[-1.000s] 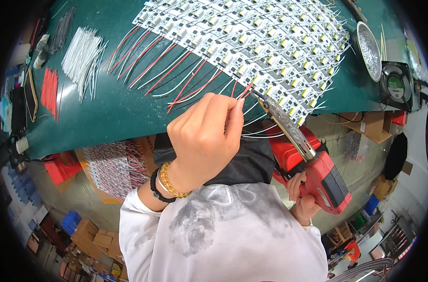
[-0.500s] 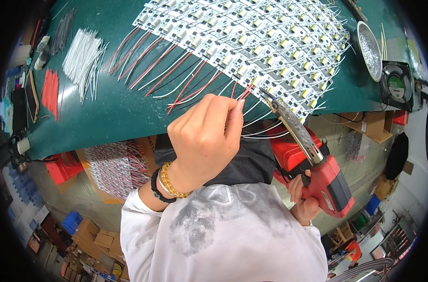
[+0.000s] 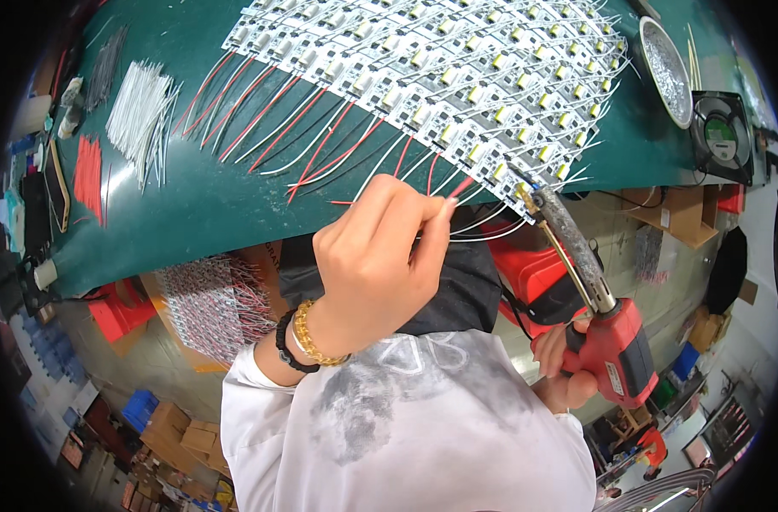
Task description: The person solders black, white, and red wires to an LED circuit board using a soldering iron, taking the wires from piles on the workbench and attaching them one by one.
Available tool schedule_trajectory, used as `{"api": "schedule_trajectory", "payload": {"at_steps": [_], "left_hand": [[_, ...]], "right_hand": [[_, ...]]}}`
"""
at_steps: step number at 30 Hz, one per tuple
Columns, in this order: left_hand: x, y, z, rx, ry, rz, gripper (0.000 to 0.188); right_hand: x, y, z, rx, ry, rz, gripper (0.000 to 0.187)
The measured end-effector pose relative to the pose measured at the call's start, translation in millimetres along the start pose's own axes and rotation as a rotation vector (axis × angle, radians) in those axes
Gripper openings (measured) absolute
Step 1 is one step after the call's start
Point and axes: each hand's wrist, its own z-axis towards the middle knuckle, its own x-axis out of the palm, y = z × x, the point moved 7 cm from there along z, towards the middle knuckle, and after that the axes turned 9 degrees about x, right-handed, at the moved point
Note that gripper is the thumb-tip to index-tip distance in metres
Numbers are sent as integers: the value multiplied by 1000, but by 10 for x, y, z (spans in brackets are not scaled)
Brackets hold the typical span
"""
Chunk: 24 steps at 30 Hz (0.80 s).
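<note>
A large panel of small white circuit boards [image 3: 423, 81], with yellow parts and thin white wires, lies at the far edge of the view. Red, black and white wires hang from its near edge. My left hand [image 3: 380, 247] is closed in a pinch on short red wires [image 3: 462, 185] near the panel's right corner. The fingertips hide their lower ends. In my right hand [image 3: 564, 367] is a red and black soldering gun [image 3: 615, 350]. Its long metal barrel points up and left, with the tip over the panel's near right corner.
On the green table [image 3: 201, 218] lie bundles of white wires [image 3: 139, 115], red wires [image 3: 90, 179] and dark wires [image 3: 107, 64]. A metal bowl [image 3: 664, 72] and a small black fan [image 3: 722, 136] sit to the right. Another wired panel [image 3: 209, 303] lies below the table.
The soldering gun has moved right and down, its tip now nearer the panel's corner. My left hand, still pinching red wires, has shifted slightly right and down. The table view has shifted slightly.
</note>
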Motion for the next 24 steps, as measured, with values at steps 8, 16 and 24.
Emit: {"api": "schedule_trajectory", "payload": {"at_steps": [8, 16, 24], "left_hand": [[61, -9, -41, 68, -47, 160, 14], [56, -7, -24, 56, -23, 176, 14], [45, 1, -11, 53, -35, 156, 13]], "right_hand": [[-88, -153, -70, 30, 119, 64, 64], [-72, -115, -35, 43, 92, -28, 62], [-52, -42, -15, 6, 113, -61, 60]]}}
